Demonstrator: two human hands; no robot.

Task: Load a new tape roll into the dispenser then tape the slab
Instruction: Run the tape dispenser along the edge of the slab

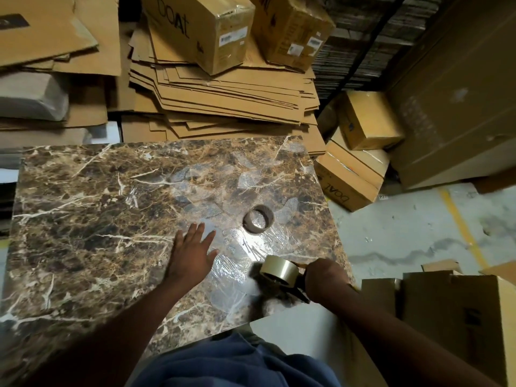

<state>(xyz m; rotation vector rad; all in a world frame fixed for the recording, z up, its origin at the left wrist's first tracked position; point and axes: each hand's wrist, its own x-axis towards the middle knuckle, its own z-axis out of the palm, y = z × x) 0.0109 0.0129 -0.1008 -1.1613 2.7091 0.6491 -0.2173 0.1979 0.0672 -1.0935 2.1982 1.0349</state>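
Note:
A large brown marble-patterned slab (92,219) lies flat in front of me, with shiny clear tape strips across its right half. My left hand (192,252) rests flat on the slab, fingers spread, holding nothing. My right hand (325,280) grips the handle of a tape dispenser (290,289) at the slab's right front edge. A full roll of clear tape (279,270) sits in the dispenser, pressed down against the slab. An empty brown cardboard tape core (258,219) stands on the slab just beyond both hands.
Flattened cardboard sheets (223,99) are stacked behind the slab, with sealed boxes (201,26) on top. More boxes (354,174) lie to the right. An open carton (452,317) stands at my right, beside a grey concrete floor (405,233) with a yellow line.

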